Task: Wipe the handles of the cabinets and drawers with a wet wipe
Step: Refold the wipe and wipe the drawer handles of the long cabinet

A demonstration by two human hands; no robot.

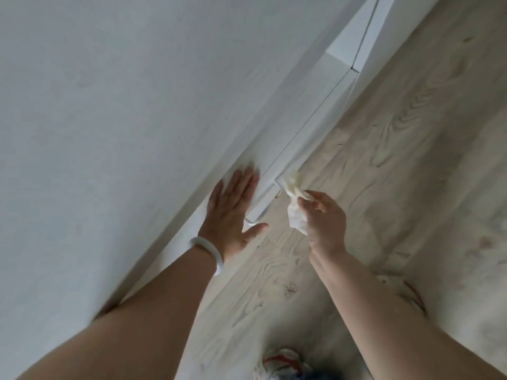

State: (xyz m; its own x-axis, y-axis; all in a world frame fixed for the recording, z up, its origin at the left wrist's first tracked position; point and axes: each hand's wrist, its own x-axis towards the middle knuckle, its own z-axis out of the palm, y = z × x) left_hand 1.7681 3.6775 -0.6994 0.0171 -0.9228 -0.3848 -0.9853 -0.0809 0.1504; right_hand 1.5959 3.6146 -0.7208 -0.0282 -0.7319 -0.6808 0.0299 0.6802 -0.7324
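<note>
L hand (230, 212) flat, fingers straight, pressing drawer front (277, 171) by handle (263, 212). R hand (323, 218) pinches crumpled wet wipe (295, 198) (tip touching handle's upper end), above wood floor (397, 160).

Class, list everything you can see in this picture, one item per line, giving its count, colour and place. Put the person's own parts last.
cabinet: one, white, fills the left side
handle: one, white bar, on the cabinet's lower front
wet wipe: one, whitish and crumpled, against the handle's far end
floor: one, pale wood grain, right side
cloth item: one, white with red and blue, bottom edge, too cut off to identify
bangle: one, white, left wrist
left hand: flat against the cabinet front beside the handle
right hand: pinching the wipe
</note>
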